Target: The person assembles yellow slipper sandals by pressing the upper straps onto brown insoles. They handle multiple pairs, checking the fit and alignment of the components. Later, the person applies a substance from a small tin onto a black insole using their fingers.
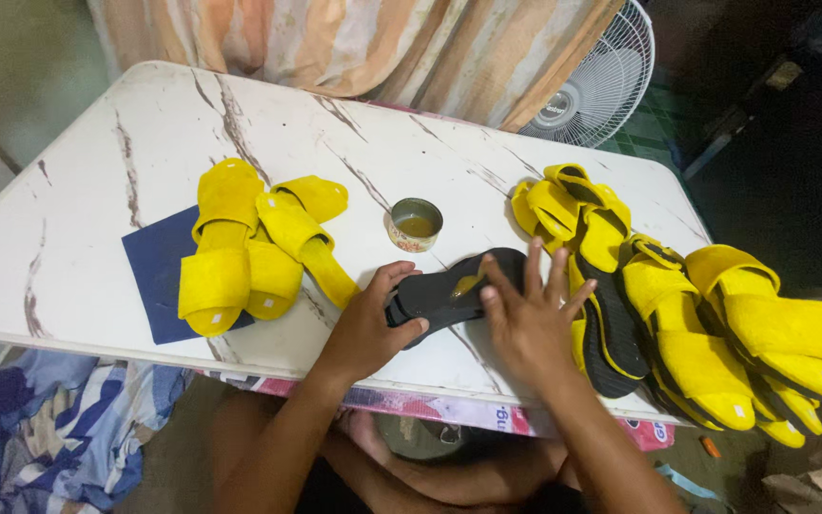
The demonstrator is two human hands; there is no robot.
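Centre frame: left hand (365, 328) grips black sole (449, 290); right hand (525, 319) pressed on it, fingers spread wide.

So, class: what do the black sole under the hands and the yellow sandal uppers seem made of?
Black sole: looks like matte rubber or foam, dull, thin and flat. Yellow sandal uppers: probably suede-like fabric, with a soft, napped, unshiny surface.

Bright overhead light washed the white marbled table (78, 171); corners at two and four o'clock fell dark, edges slightly bowed.
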